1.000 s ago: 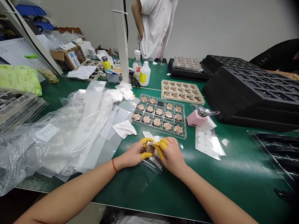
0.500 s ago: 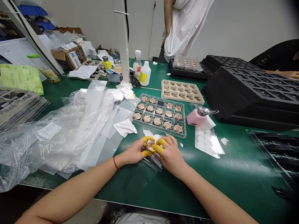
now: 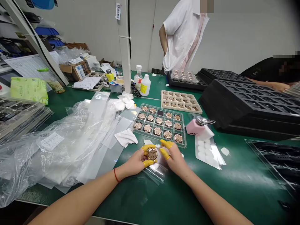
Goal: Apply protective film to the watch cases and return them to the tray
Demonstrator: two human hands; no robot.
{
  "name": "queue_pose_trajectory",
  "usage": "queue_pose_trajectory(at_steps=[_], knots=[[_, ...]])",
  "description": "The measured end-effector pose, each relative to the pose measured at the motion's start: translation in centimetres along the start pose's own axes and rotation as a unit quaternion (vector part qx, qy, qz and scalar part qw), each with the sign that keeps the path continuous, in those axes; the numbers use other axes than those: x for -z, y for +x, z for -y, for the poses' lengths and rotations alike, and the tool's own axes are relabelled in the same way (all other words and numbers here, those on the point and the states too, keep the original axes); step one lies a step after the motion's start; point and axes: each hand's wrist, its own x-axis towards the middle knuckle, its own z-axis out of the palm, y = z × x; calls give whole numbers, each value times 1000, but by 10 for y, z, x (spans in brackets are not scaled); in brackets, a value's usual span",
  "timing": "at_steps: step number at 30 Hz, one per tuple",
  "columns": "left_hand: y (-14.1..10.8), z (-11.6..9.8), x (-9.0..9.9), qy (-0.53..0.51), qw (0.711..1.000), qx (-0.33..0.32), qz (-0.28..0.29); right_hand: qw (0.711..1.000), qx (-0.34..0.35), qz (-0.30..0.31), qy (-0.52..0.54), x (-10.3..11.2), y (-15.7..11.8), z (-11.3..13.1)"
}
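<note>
Watch case (image 3: pixel 152 154) is pinched in the left hand (image 3: pixel 137 161), marked back facing up at the camera. It's round, so can't tell a long axis. Right hand (image 3: pixel 175 158) sits just right of it, fingers loosely apart, holding nothing I can see.

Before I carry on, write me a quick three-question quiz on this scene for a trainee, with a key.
1. Which hand holds the round watch part?
2. True or false: in the picture, the pink bottle is to the right of the clear tray.
3. What color are the finger covers? A) blue B) yellow C) black

Key: 1. The left hand. 2. True. 3. B.
</note>
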Motion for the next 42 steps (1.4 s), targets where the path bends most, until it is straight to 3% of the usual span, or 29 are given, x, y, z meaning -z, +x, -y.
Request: queue_pose_trajectory(at_steps=[2, 4, 9, 13, 17, 20, 25, 29, 33, 34, 35, 37, 39, 42], knots=[[1, 0, 0, -16, 1000, -6, -10, 994, 1, 47, 104, -7, 12, 14], [2, 0, 0, -20, 999, 11, -35, 988, -15, 50, 147, -6, 39, 22], [1, -2, 2, 1, 997, 52, -49, 989, -97, -102, 43, 21, 148, -4], [2, -7, 2, -7, 997, 70, -39, 982, -147, -111, -47, 29, 205, -36], [2, -10, 5, -11, 996, 78, -43, 978, -148, -61, -132, 34, 216, -61], [3, -8, 6, -11, 996, 77, -43, 975, -143, 9, -169, 47, 217, -76], [4, -7, 6, -36, 996, 76, -36, 963, -146, 64, -218, 63, 223, -74], [1, -15, 8, -8, 997, 63, -49, 962, -138, 31, -234, 69, 210, -46], [-1, -16, 8, -25, 997, 52, -59, 979, -111, 11, -173, 55, 153, 0], [-1, -15, 7, -38, 996, 47, -60, 987, -99, 27, -121, 47, 133, 11], [-1, -13, 5, -50, 996, 40, -60, 992, -104, 63, 29, 37, 112, 22], [-2, -9, 2, -69, 996, 19, -56, 951, -127, 134, 248, 14, 75, 40], [-4, -6, -1, -82, 995, -4, -51, 924, -145, 126, 332, -5, 47, 50], [-7, -7, -4, -80, 996, -16, -48, 928, -141, 109, 328, -17, 27, 51]])
